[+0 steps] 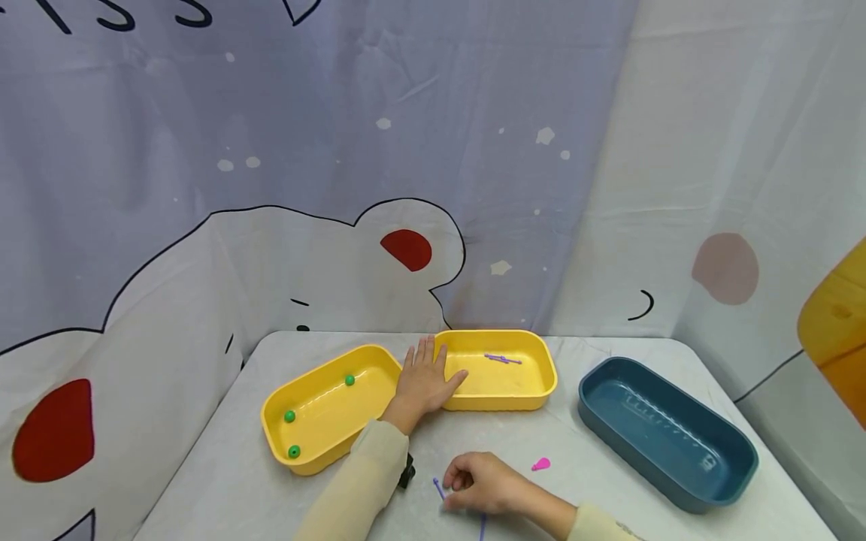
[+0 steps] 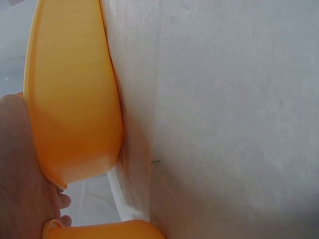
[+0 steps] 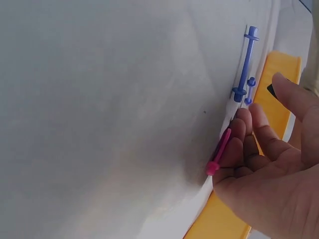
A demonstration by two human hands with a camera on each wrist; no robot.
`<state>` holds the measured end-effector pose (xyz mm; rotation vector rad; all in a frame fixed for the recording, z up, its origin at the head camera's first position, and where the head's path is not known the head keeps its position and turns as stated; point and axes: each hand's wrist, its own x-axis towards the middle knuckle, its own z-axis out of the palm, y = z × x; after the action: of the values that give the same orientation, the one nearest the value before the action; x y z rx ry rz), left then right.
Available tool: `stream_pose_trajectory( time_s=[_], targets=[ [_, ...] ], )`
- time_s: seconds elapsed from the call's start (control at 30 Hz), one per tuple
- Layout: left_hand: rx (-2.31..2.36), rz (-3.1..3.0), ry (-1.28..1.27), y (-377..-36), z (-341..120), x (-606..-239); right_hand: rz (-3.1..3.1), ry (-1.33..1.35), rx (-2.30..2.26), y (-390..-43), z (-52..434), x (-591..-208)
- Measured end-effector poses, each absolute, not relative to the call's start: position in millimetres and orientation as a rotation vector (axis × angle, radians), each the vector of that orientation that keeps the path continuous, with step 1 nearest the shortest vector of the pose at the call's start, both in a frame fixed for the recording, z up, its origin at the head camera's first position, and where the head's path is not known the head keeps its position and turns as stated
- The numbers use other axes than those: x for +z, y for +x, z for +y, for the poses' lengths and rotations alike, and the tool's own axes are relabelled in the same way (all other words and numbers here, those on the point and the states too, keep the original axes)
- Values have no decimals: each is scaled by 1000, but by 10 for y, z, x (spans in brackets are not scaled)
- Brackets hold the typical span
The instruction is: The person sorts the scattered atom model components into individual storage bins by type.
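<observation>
My left hand (image 1: 421,385), fingers spread, rests over the left rim of the middle yellow tray (image 1: 494,403), beside the right end of the left yellow tray (image 1: 325,460). In the left wrist view, part of the hand (image 2: 22,169) lies against a tray's rim. My right hand (image 1: 483,481) is low over the table, fingers loosely bent and thumb apart, nothing between them. Close to its fingertips lies a small purple-blue stick (image 1: 438,488); another stick (image 3: 246,64) with collared ends lies nearer in the right wrist view. A pink teardrop-shaped piece (image 1: 541,463) lies right of the hand.
Three green beads (image 1: 349,380) sit apart in the left yellow tray. A few purple sticks (image 1: 502,359) lie together in the middle one. A dark blue tray (image 1: 666,451) stands on the right of the white table (image 1: 568,496). A printed curtain (image 1: 325,278) hangs behind.
</observation>
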<state>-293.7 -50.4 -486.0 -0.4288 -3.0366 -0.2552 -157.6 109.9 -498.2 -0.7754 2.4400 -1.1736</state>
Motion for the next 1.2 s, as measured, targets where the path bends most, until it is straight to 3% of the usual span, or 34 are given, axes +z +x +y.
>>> stream_pose_trajectory(
  time_s=[0.63, 1.2],
  targets=[
    [-265, -3047, -414, -2932, -495, -4845, 2639, -865, -843, -1566, 989, -4978],
    [-258, -3059, -405, -2943, -490, -4858, 2592, -832, -1016, -1616, 1024, -4995]
  ],
)
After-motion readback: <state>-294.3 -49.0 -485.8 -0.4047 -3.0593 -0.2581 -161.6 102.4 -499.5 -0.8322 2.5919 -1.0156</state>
